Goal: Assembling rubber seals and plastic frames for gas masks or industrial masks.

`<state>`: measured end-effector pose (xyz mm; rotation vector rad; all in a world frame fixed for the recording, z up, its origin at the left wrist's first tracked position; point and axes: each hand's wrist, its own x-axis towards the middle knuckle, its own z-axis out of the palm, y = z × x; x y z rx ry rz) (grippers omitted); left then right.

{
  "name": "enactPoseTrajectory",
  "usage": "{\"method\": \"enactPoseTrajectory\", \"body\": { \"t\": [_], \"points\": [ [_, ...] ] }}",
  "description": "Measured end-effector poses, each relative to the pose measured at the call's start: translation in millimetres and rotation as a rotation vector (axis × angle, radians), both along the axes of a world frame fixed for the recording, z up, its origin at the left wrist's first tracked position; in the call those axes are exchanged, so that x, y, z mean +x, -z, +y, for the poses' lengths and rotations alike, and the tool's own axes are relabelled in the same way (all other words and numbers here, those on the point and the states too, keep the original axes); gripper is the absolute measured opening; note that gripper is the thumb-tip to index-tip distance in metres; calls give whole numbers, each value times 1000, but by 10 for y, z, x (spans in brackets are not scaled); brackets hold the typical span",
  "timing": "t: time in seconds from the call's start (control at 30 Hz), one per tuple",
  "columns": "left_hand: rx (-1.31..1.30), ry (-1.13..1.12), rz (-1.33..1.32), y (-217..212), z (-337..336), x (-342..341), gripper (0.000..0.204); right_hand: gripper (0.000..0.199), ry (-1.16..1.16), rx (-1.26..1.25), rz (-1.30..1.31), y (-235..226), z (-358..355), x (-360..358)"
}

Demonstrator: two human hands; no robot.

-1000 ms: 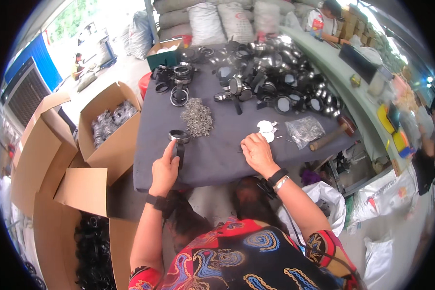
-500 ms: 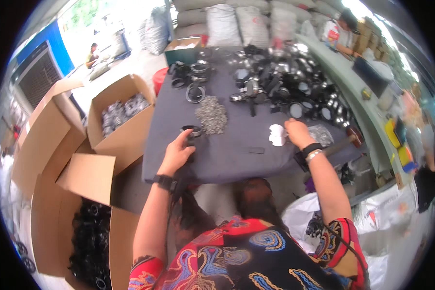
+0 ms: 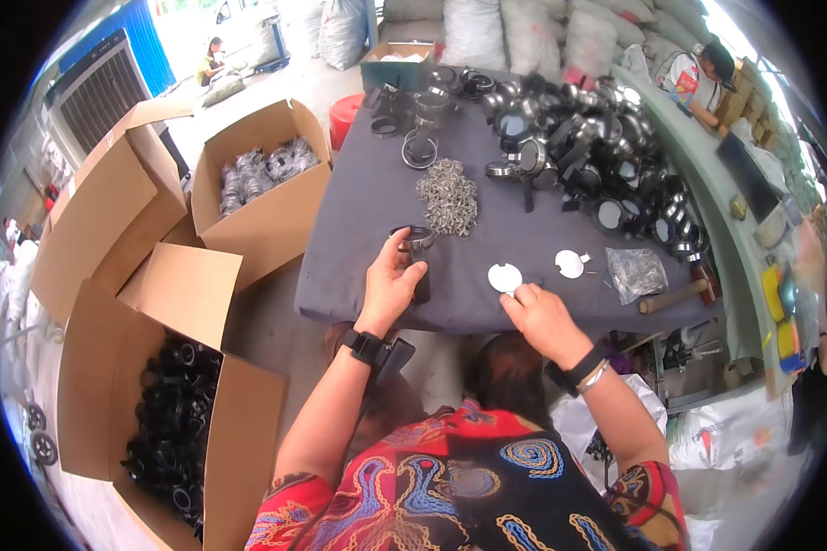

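Right hand [image 3: 544, 320]: now pinching 1 white disc [image 3: 504, 276] | that disc: now apart from 2nd disc [image 3: 570, 264]

We see a bench [image 3: 358, 248] whose top is covered in plain grey cloth [image 3: 469, 301]. A big pile of black and silver round parts [image 3: 588, 151] spreads over its far right side, and we find a smaller group of rings [image 3: 429, 101] at the far left. Between them and the front lies a loose heap of small metal pieces [image 3: 447, 199], with a black-handled ring [image 3: 418, 244] just in front. Toward the right, we see a white disc [image 3: 570, 264], a clear bag [image 3: 637, 275] of small parts and a wooden-handled hammer [image 3: 669, 300].
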<state>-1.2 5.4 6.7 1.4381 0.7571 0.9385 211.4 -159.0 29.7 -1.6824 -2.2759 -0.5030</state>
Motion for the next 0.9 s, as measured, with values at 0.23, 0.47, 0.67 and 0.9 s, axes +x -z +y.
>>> {"method": "enactPoseTrajectory", "body": {
  "t": [0.23, 0.47, 0.67, 0.9],
  "points": [
    [7, 46, -56, 37, -19, -59, 58, 17, 3, 100, 203, 25, 12, 23],
    [48, 54, -68, 74, -12, -81, 63, 9, -102, 358, 474, -352, 684, -404],
    [72, 7, -73, 13, -47, -95, 79, 7, -184, 251, 640, -163, 1246, -641],
    [198, 35, 47, 137, 17, -118, 78, 5, -185, 123, 582, -106, 1319, -640]
  ]
}}
